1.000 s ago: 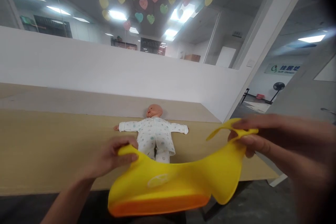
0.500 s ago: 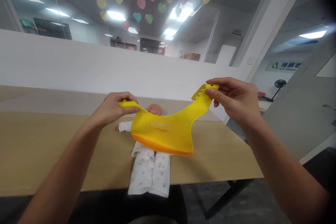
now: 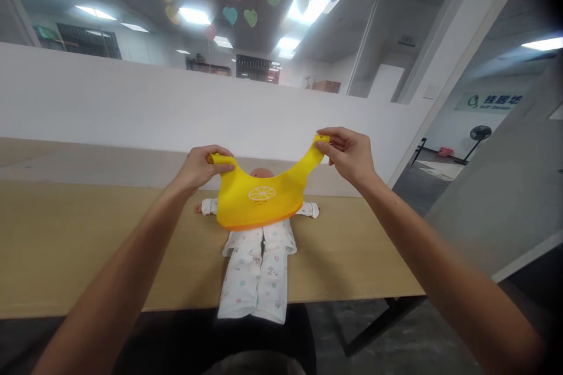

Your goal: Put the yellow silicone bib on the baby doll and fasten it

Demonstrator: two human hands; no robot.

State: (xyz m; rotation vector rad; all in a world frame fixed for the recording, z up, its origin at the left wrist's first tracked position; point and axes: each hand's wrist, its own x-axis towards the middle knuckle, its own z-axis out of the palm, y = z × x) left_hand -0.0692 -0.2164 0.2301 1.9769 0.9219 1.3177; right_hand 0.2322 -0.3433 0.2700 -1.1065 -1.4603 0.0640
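A yellow baby bib with a white citrus-slice print and an orange lower edge is stretched between my two hands. My left hand pinches one neck strap, and my right hand pinches the end of the other strap, a bit higher. Behind and below the bib, a baby doll lies on its back in white printed pyjamas, arms spread. The bib hides its chest and most of its face; the top of the head shows above the neckline. Whether the bib touches the doll, I cannot tell.
The doll lies on a wooden table, its trouser legs reaching the near edge. Beyond the table stand a white wall and a window with heart-shaped notes. To the right are a door and a black fan.
The bib has moved away from me over the doll's upper body and turned, so its print faces me more. My right hand has shifted left. The doll's other arm now shows.
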